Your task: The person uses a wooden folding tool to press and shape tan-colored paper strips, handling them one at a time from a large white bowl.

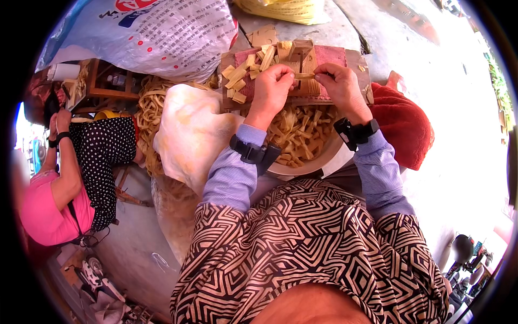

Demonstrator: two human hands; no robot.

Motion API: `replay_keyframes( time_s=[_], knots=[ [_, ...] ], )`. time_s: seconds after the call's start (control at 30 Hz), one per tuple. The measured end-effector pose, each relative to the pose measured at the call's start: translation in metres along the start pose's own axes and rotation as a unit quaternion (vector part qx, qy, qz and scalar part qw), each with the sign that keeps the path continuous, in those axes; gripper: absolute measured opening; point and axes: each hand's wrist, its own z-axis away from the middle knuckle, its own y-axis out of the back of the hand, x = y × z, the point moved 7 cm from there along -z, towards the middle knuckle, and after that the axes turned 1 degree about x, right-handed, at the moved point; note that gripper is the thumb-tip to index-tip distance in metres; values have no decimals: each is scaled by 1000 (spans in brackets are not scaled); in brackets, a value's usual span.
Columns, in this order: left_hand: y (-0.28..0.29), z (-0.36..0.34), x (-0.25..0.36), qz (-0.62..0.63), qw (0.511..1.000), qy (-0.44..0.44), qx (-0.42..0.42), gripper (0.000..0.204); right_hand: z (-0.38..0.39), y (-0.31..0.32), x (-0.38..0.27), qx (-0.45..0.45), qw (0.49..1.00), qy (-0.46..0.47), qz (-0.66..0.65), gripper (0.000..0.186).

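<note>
A sack [162,40] is lying near a yellow bag [286,11]; a person [56,208] in pink is sitting at left

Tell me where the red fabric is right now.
In the head view, the red fabric is right of centre, just beyond the right end of the wooden board, beside the person's right hand and wrist.

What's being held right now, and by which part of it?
A pale yellow strip, pinched at both ends: the left hand has its left end, the right hand its right end.
</note>
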Motion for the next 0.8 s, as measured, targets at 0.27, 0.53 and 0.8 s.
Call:
replay_keyframes(
  time_s=[0.27,0.53,0.8],
  knots=[
    [10,1,29,-267,933,-205,122,9,6,-2,3,13,998,5,68,9],
    [37,-14,52,-246,927,-232,160,14,60,-25,40,-68,787,-262,-554,26],
    [49,-33,40,-360,897,-213,145,16,78,-12,40,-26,851,-234,-469,27]
  ],
)
